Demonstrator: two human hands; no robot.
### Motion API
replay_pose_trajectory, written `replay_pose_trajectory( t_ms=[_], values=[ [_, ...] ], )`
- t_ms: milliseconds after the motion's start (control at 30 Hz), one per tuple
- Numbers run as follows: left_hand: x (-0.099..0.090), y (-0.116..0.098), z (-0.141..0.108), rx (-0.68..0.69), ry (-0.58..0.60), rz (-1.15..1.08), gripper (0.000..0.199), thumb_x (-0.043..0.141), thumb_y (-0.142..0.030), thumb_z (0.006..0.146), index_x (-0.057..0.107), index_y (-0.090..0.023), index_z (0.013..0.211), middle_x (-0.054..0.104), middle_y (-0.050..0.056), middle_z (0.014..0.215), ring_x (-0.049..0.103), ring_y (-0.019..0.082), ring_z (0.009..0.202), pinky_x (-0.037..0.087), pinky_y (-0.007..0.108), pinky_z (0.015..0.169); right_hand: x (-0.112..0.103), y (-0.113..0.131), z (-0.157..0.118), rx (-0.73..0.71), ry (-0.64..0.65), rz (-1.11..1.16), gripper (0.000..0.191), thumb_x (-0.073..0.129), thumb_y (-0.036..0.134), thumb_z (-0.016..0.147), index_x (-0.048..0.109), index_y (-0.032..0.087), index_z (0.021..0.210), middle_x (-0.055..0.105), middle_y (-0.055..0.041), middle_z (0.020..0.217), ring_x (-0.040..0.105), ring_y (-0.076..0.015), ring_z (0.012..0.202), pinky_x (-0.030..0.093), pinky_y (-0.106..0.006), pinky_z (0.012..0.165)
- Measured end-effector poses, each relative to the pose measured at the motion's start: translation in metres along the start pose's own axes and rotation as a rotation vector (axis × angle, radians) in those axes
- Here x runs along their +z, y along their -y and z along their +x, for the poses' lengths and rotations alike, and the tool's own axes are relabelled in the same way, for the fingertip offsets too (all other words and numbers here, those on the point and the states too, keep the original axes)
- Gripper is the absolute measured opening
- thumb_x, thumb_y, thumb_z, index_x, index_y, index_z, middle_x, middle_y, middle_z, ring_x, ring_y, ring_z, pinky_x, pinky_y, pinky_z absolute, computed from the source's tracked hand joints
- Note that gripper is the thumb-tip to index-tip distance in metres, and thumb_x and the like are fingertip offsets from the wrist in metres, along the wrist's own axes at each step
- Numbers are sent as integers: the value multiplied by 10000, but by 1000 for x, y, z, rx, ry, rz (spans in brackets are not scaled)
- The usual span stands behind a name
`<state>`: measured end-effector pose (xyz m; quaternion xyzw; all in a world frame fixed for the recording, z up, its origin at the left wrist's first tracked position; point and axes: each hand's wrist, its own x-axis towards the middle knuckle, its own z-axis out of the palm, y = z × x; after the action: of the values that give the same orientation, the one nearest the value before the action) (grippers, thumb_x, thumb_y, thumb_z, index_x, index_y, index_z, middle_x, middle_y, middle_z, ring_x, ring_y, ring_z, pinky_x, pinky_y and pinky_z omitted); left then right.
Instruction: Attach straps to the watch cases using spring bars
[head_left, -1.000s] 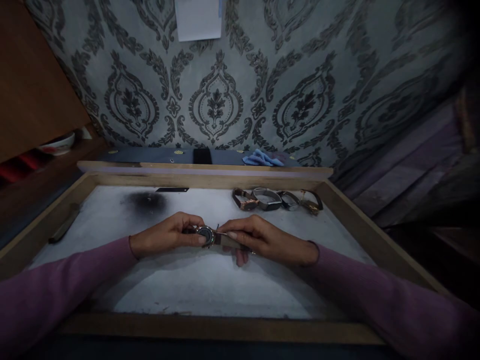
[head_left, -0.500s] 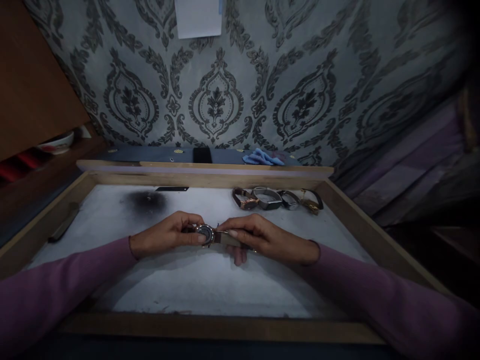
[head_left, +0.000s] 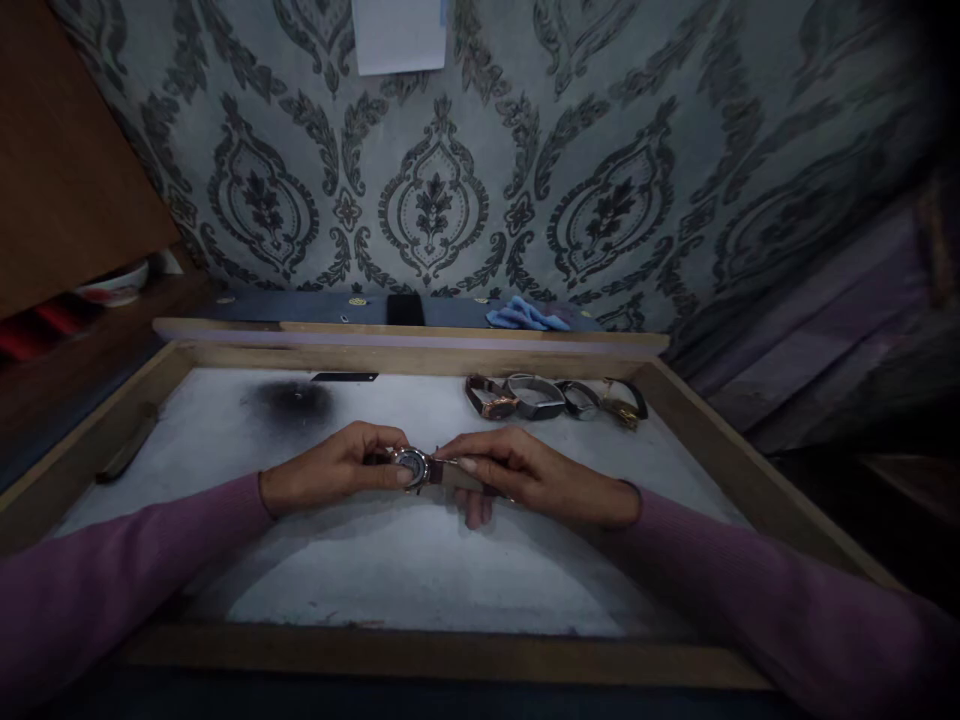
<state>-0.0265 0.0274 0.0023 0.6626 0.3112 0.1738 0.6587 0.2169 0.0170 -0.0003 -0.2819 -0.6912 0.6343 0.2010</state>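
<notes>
Right hand [head_left: 534, 475] edging its lower fingertips [head_left: 474, 510] slightly left beneath a strap [head_left: 459, 478] — little else shifting

In the head view, the left hand [head_left: 349, 465] is pinching a watch [head_left: 412, 466] by its case, thumb lying across the dial, above the middle of a shallow wooden tray [head_left: 427, 655]. The right hand is gripping the strap; whether its thumb is also pressing something thin, one cannot tell. If the left pinch is loosening while the strap is being tugged, the watch could be slipping — and landing on the tray's white floor. Bending could be straining the strap's joint. Counting: two hands are holding one watch; four more watches [head_left: 540, 408] are standing far right; one dark blade [head_left: 345, 377] is lying beyond; one blue cloth [head_left: 527, 314] is resting behind the tray.
</notes>
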Motion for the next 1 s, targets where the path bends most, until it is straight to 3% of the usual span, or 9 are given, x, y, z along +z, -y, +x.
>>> replay_pose_trajectory(
  t_ms=[367, 467, 767, 1000],
  values=[
    [1, 2, 0, -10, -12, 26, 195, 629, -307, 849, 614, -114, 872, 568, -4, 743, 470, 105, 683, 331, 229, 621, 1, -3, 1, -1, -8, -75, 435, 475, 460, 961, 586, 102, 1180, 617, -11, 666, 633, -104, 574, 515, -215, 547],
    [2, 3, 0, -9, -12, 35, 200, 627, -311, 850, 607, -114, 877, 554, -10, 737, 457, 99, 667, 323, 225, 610, 1, -3, 1, 3, -12, -118, 408, 469, 457, 965, 601, 103, 1118, 602, -9, 702, 584, -74, 519, 453, -184, 482],
    [6, 5, 0, 15, 16, 85, 210, 601, -333, 860, 565, -129, 825, 489, -34, 684, 395, 88, 626, 297, 217, 568, 6, 3, 1, 21, 33, -237, 306, 390, 345, 1009, 573, 116, 924, 645, -45, 819, 456, -33, 462, 392, -183, 490],
    [6, 6, -1, 8, -8, 195, 256, 580, -396, 862, 555, -146, 815, 446, -40, 668, 385, 98, 611, 292, 215, 540, 8, 2, 0, 14, -2, -389, 340, 374, 367, 1005, 581, 115, 910, 461, 36, 627, 389, -69, 499, 331, -199, 486]
  ],
)
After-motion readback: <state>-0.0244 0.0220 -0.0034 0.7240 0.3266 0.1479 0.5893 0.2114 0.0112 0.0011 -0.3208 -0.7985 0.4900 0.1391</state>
